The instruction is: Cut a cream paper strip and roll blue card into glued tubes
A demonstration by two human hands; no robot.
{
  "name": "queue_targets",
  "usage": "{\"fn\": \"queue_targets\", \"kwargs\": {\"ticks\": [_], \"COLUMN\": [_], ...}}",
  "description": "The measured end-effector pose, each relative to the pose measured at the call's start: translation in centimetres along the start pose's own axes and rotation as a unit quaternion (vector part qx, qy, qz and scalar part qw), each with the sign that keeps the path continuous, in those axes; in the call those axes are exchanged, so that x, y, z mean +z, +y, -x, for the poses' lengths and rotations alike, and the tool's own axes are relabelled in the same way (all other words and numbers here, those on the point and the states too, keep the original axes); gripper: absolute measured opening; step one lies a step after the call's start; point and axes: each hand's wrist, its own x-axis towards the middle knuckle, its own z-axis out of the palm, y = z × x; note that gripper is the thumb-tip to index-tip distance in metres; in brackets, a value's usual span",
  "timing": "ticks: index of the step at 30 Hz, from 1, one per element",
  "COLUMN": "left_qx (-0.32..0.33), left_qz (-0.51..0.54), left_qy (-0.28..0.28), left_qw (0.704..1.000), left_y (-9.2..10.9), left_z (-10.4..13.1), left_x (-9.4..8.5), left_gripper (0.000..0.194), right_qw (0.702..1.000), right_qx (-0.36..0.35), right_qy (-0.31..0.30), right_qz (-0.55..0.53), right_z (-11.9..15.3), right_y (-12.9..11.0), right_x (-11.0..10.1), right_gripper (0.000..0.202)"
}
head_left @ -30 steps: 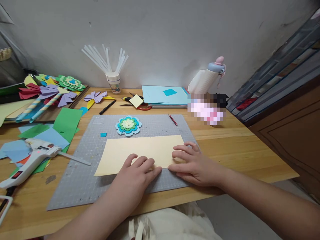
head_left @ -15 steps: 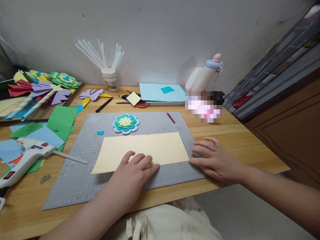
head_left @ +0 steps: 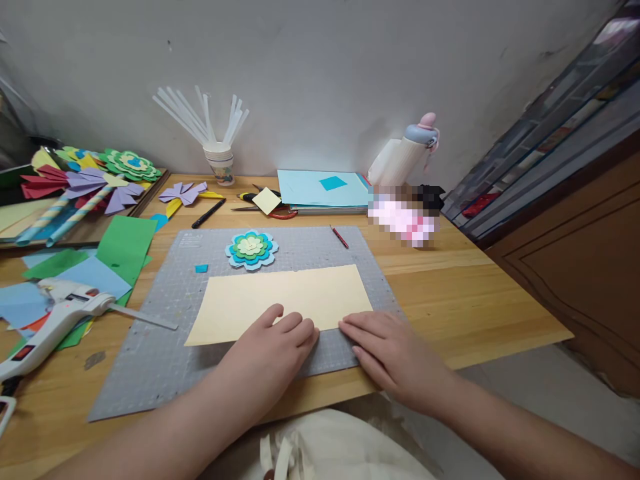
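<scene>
Near the left edge of the tabletop [head_left: 465, 280] lies a hot-glue gun [head_left: 65, 317], its glue stick [head_left: 145, 316] jutting over the cutting mat [head_left: 135, 373]. Toward the mat's far edge sits a layered paper flower [head_left: 251, 250]. In front of it, the cream paper [head_left: 280, 293] spans the mat's middle. The left hand [head_left: 273, 353] curls narrowly at its near edge; whether it pinches, I cannot tell. The right hand [head_left: 395, 353] lies flat, fingers together, by the near-right corner. This looks like smoothing or creasing that edge, which calls for even pressure without skewing the sheet.
</scene>
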Motion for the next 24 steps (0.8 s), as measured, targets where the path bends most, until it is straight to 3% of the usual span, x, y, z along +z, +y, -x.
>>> {"fn": "queue_targets", "kwargs": {"ticks": [9,14,18,24], "left_qx": [0.039,0.03,0.018,-0.014], "left_qz": [0.035,0.015,-0.001,-0.012], "left_qy": [-0.016,-0.009,-0.023,-0.044], "left_qw": [0.998,0.999,1.0,0.999], "left_y": [-0.3,-0.1,-0.4,-1.1], "left_z": [-1.8,-2.5,-1.6,1.5], "left_x": [-0.1,-0.7,-1.5,-2.1], "left_gripper": [0.051,0.042,0.034,0.04], "right_qw": [0.992,0.987,0.987,0.986], "right_qx": [0.079,0.1,0.1,0.106], "right_qy": [0.093,0.122,0.126,0.127], "right_qz": [-0.029,-0.031,-0.03,-0.024], "right_z": [0.2,0.3,0.3,0.4], "right_y": [-1.3,-1.6,-1.5,-1.5], "right_x": [2.7,3.1,3.1,3.2], "right_gripper": [0.043,0.039,0.037,0.036]}}
